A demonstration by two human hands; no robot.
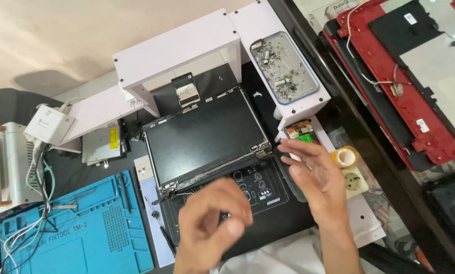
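Observation:
An opened black laptop lies on the bench, its dark screen panel (204, 134) tilted back on bare hinges and its base (258, 185) toward me. My left hand (212, 220) hovers over the base's near edge, fingers curled together, holding nothing that I can see. My right hand (314, 175) floats with fingers spread beside the right hinge (262, 151), empty. A flat ribbon connector (186, 92) sticks out beyond the screen's top edge.
A white shelf unit (182, 50) spans behind the laptop, with a clear tray of small scraps (284, 66) on it. A blue repair mat (80, 228) with tweezers lies left. A tape roll (345, 156), a white socket (355, 181) and a red laptop shell (415, 76) sit right.

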